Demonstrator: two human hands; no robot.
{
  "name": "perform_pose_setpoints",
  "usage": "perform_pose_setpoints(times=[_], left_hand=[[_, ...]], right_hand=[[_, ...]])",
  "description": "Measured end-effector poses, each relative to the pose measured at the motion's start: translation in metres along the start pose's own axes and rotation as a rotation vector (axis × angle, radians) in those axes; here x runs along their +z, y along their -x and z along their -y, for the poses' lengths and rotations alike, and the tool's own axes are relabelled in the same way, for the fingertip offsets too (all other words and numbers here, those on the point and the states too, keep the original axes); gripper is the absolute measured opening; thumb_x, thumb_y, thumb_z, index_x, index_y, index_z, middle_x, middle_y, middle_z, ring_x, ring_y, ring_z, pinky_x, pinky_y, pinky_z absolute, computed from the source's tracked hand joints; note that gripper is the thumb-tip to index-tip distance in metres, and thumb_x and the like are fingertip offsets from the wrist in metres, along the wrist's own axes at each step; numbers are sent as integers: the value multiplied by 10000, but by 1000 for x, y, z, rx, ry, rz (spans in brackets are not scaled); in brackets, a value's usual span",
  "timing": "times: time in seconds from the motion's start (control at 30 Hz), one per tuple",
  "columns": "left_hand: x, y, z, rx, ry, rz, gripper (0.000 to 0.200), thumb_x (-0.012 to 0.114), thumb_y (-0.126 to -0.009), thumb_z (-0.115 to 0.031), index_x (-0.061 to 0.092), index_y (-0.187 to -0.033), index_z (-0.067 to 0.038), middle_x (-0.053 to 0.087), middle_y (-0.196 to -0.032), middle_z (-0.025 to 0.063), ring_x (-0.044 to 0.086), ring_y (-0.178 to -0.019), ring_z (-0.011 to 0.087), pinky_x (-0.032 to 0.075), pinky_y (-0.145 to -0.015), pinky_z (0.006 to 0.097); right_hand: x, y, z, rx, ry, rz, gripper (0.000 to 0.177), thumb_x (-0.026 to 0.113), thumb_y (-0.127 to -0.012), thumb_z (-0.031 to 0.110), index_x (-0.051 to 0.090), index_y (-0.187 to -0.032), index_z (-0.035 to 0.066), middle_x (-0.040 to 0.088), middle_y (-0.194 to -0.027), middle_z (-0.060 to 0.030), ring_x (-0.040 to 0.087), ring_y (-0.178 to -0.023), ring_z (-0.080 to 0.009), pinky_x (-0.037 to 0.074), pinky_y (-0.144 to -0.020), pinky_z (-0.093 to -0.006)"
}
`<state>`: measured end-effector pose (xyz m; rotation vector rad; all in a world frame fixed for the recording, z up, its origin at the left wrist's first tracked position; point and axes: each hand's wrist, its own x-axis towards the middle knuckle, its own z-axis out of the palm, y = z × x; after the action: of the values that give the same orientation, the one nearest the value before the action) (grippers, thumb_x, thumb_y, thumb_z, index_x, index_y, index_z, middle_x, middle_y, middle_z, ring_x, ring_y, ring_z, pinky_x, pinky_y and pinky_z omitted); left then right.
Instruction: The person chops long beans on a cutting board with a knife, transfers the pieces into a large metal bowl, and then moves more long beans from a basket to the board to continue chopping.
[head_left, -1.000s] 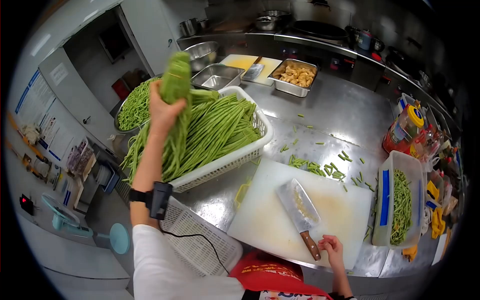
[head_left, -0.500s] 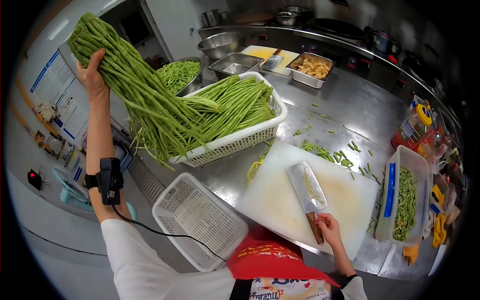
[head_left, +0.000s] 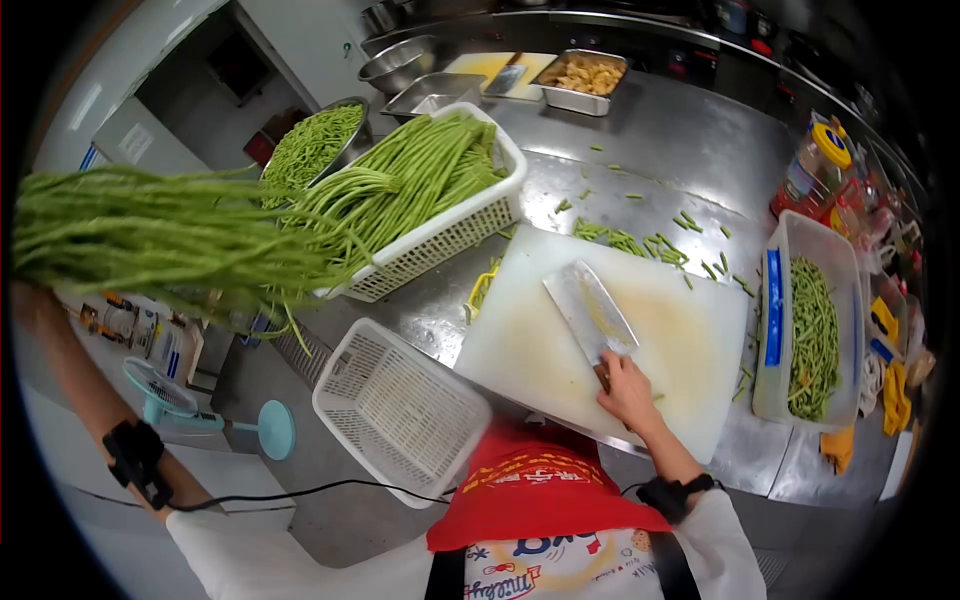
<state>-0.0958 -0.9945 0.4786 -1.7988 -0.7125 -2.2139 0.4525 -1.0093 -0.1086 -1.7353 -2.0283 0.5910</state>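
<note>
My left hand (head_left: 38, 308), partly in the dark edge of the view, is closed around a big bunch of long beans (head_left: 170, 235). The bunch stretches sideways, blurred by motion, its loose ends hanging near the white basket (head_left: 450, 225), where more long beans (head_left: 440, 170) lie. My right hand (head_left: 630, 392) is closed over the wooden handle of a cleaver (head_left: 592, 308). The cleaver's blade, smeared with green bits, lies flat on the white cutting board (head_left: 690, 350). Most of the handle is hidden under my fingers.
Below the board's left side is a white plastic basket (head_left: 400, 410). Cut bean pieces (head_left: 625, 242) are scattered behind the board. A clear tub (head_left: 810, 330) of cut beans stands right. Further back are a bowl of beans (head_left: 318, 140), metal pans and a second knife (head_left: 508, 78).
My left hand has swung the bunch outward to the left and lower, away from the basket. My right hand has moved from beside the cleaver handle to closing over it.
</note>
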Motion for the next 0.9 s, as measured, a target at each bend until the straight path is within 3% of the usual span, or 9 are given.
perform_pose_setpoints(times=[0.17,0.27,0.37,0.4,0.47,0.57,0.7,0.8,0.9], left_hand=[[40,39,-54,290,-367,135,512,632,-727,-96,492,-1195,62,567,-1116,201,589,-964,295,505,-850,409],[40,92,-12,261,-582,367,560,640,-735,-134,464,-1239,36,559,-1144,193,584,-984,294,503,-859,405],[50,163,65,210,-846,653,590,682,-794,-219,444,-1303,-41,571,-1186,150,596,-1047,286,527,-877,396],[124,216,39,-38,-324,955,731,721,-730,-256,369,-1350,-95,530,-1207,150,575,-1063,279,510,-880,376],[192,311,48,-220,-345,1224,802,760,-602,-163,391,-1309,-88,505,-1167,144,522,-1101,277,492,-885,432],[285,446,40,-98,-134,1419,705,753,-561,-131,479,-1206,-52,547,-1037,177,525,-947,350,407,-855,435],[360,633,41,25,-2,1690,740,765,-533,-153,474,-1202,-30,554,-1084,170,513,-986,337,368,-858,425],[379,648,12,-79,-32,1601,837,785,-518,-186,440,-1260,-9,466,-1277,195,432,-1180,357,322,-973,477],[391,644,1,53,-83,1590,876,801,-548,-221,415,-1309,-20,302,-1439,199,272,-1347,359,201,-1071,561]], right_hand=[[-21,-5,2,95,-224,-11,628,623,-706,102,377,-1283,98,583,-860,-174,594,-750,-375,483,-721,-466],[-53,14,0,269,-580,0,601,605,-760,101,369,-1313,97,573,-771,-130,569,-639,-286,463,-636,-391],[-66,40,-23,280,-852,-193,549,587,-827,99,378,-1334,94,508,-725,-31,469,-618,-117,407,-569,-266],[-68,49,-31,293,-854,-242,532,586,-839,102,390,-1333,80,514,-729,-22,468,-618,-100,400,-559,-255],[-69,64,-45,307,-862,-333,500,584,-862,108,414,-1329,51,527,-737,-3,467,-619,-67,387,-539,-234],[-77,85,-52,464,-978,-373,474,583,-864,95,434,-1307,19,520,-718,-4,464,-587,-69,376,-517,-227],[-80,104,-50,607,-994,-423,461,576,-864,72,435,-1298,8,511,-688,-4,461,-570,-63,369,-498,-223],[-80,111,-50,607,-1067,-447,442,574,-867,102,470,-1290,27,531,-715,-8,480,-590,-70,400,-540,-237],[-81,101,-48,604,-1071,-414,432,568,-873,101,469,-1286,23,537,-724,-7,488,-601,-67,408,-550,-237]])
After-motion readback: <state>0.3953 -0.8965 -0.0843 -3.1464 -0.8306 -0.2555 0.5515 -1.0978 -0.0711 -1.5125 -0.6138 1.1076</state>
